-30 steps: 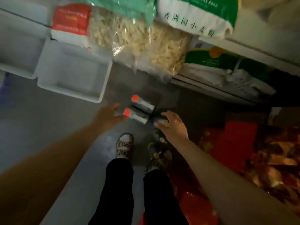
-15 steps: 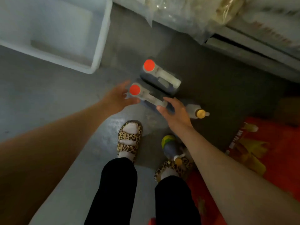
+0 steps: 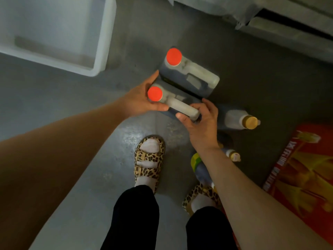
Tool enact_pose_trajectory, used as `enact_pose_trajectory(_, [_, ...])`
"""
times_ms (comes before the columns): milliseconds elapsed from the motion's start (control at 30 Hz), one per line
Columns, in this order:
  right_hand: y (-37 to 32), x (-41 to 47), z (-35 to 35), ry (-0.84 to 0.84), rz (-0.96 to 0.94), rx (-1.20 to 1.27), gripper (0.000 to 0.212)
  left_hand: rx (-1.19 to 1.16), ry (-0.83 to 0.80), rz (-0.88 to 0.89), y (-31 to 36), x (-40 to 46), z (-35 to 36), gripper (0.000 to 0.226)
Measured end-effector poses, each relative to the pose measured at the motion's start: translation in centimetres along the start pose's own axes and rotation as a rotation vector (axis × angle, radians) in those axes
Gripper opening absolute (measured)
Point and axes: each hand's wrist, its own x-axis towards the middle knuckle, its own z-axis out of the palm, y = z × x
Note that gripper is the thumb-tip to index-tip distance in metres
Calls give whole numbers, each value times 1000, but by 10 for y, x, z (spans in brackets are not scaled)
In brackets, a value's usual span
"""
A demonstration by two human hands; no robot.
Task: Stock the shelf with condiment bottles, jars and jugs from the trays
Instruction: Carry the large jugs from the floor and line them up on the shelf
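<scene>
Two dark jugs with red caps stand side by side on the grey floor. The near jug (image 3: 177,102) is held from both ends: my left hand (image 3: 139,100) wraps its cap end, thumb below and fingers above, and my right hand (image 3: 201,120) curls over the handle end. Just behind it the far jug (image 3: 191,73) stands untouched. A dark bottle with a gold cap (image 3: 239,120) lies to the right of my right hand. Another bottle with a yellow-green label (image 3: 198,163) lies by my right foot, partly hidden under my forearm.
An empty white tray (image 3: 100,51) sits on the floor at upper left. The base of a shelf (image 3: 281,26) runs across the upper right. A red printed carton (image 3: 304,170) lies at the right. My sandalled feet stand just below the jugs.
The view has come down closer to the floor. Both hands reached in from open positions beside the near jug and closed round its two ends.
</scene>
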Motion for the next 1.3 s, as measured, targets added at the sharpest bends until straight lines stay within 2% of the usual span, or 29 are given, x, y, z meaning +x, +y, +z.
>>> enact_pose_trajectory(67, [-1,0,2,15,44,-20,29,14,25,-3,-2,1,2,134])
enact_pose_trajectory(233, [-10,4,-3,-46,84,-146,27,-54,135,-20,-3,-10,11,121])
enact_pose_trajectory(333, [-21,1,-9,-115,95,-236,33,-37,135,-77,-2,-21,11,113])
enact_pose_trajectory(500, [-51,-21,-30,-183,68,-290,32,-134,126,-155,6,-61,12,118])
enact_pose_trajectory(633, [-88,-44,-61,-269,67,-333,36,-117,120,-192,40,-100,10,103])
enact_pose_trajectory(833, [-161,-79,-128,-281,89,-344,38,-41,98,-159,139,-150,-10,94])
enact_pose_trajectory(967, [-214,-96,-177,-242,69,-342,53,92,87,-138,223,-174,-27,74])
enact_pose_trajectory(1167, [-292,-131,-256,-96,-79,-411,66,292,35,-113,357,-211,-51,72])
enact_pose_trajectory(1233, [-324,-145,-287,-42,-139,-414,73,316,25,-63,403,-224,-58,68])
enact_pose_trajectory(1300, [-357,-162,-320,6,-202,-420,71,322,28,-4,447,-241,-62,70])
